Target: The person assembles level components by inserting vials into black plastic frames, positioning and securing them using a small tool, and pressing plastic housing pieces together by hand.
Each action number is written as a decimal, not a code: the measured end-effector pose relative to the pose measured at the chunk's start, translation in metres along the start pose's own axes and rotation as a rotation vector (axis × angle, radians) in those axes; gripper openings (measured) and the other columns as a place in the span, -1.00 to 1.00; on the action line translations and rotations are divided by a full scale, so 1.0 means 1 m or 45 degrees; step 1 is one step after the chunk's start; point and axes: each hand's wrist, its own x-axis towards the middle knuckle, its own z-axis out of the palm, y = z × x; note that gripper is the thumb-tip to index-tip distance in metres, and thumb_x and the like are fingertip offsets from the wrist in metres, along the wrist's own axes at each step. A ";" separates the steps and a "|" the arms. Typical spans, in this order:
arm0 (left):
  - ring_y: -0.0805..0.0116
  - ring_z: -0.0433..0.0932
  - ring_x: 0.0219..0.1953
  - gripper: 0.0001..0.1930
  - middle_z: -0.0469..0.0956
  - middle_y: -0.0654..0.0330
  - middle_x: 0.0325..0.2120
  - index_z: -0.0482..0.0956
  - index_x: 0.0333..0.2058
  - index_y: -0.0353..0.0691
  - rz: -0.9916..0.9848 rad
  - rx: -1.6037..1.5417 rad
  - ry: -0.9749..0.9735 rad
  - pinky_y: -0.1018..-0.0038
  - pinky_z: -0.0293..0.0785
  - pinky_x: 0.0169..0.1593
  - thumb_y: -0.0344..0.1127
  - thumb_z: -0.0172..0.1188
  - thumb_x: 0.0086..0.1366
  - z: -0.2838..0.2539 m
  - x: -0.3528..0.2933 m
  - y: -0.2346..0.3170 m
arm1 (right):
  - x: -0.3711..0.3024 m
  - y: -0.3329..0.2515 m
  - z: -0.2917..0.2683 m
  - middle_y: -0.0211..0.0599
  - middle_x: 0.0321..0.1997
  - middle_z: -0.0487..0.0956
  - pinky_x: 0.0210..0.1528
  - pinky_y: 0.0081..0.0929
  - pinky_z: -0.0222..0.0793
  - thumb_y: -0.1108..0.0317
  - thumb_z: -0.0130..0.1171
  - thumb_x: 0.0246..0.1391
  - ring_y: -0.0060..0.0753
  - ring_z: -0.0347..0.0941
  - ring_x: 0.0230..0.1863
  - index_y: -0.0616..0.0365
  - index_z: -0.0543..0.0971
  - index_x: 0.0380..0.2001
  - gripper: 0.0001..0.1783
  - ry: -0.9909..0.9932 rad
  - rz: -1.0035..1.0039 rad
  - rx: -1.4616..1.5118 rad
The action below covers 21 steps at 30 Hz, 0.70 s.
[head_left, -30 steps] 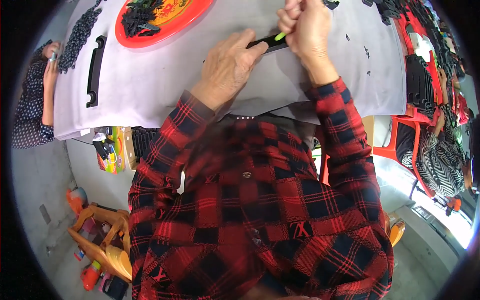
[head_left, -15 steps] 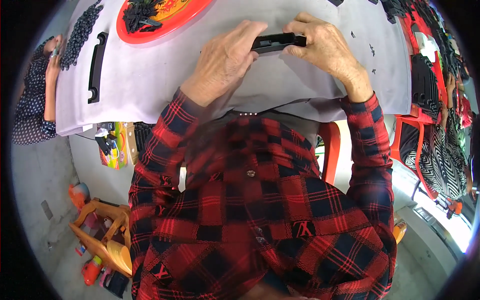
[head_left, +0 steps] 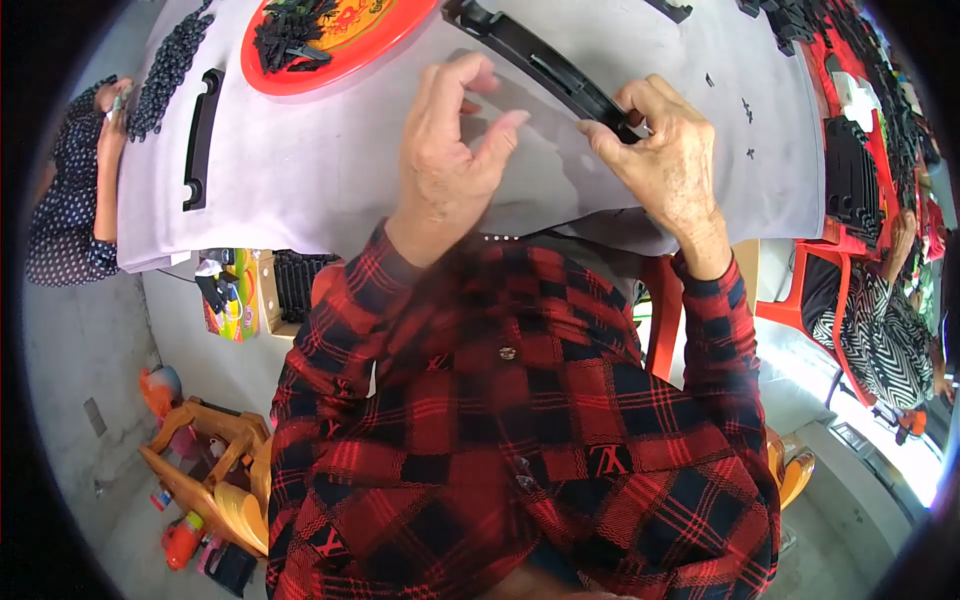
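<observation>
My right hand pinches one end of a long black plastic bar between thumb and fingers. The bar is hollow along its length, with a rounded notch at its far end, and it slants up and away to the left above the cloth. My left hand is off the bar, thumb and fingers apart, with nothing in it. A similar black bar lies on the cloth to the left. Beyond my left hand, a red-rimmed plate bears a heap of small black plastic pieces.
A pale cloth covers the table. Many small black pieces lie piled at the far left, near another person's hand. Stacked black bars stand at the right by a red chair. Black scraps dot the cloth.
My left hand has let go of the black bar and opened. The bar has swung from nearly end-on to lengthwise, its far end now up and left, held by my right hand alone.
</observation>
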 end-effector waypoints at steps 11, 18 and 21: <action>0.37 0.52 0.05 -0.46 0.52 0.08 -0.01 0.23 0.27 -0.30 -0.930 -1.271 -0.319 0.41 0.49 0.10 -0.34 0.19 0.39 0.012 0.005 0.009 | -0.016 -0.035 0.024 -0.22 -0.56 0.41 -0.49 -0.31 0.32 0.25 0.50 -0.17 -0.21 0.36 -0.58 0.19 0.38 -0.57 -0.57 0.117 0.253 0.326; 0.31 0.55 0.08 -0.62 0.54 0.04 0.03 0.33 0.22 -0.28 -1.042 -1.627 -0.282 0.37 0.49 0.17 -0.27 0.02 0.51 0.012 -0.002 0.006 | -0.015 -0.037 0.021 -0.39 -0.71 0.34 -0.57 -0.44 0.23 0.21 0.54 -0.14 -0.54 0.19 -0.64 0.17 0.39 -0.61 -0.53 -0.063 0.384 0.636; 0.33 0.58 -0.04 -0.62 0.55 0.10 -0.08 0.35 0.21 -0.24 -1.188 -1.771 -0.315 0.38 0.58 -0.01 -0.23 0.00 0.53 0.007 -0.005 0.001 | 0.001 -0.023 0.008 -0.47 -0.68 0.32 -0.55 -0.53 0.17 0.25 0.38 0.08 -0.63 0.13 -0.60 0.20 0.51 -0.50 -0.71 -0.115 0.336 0.637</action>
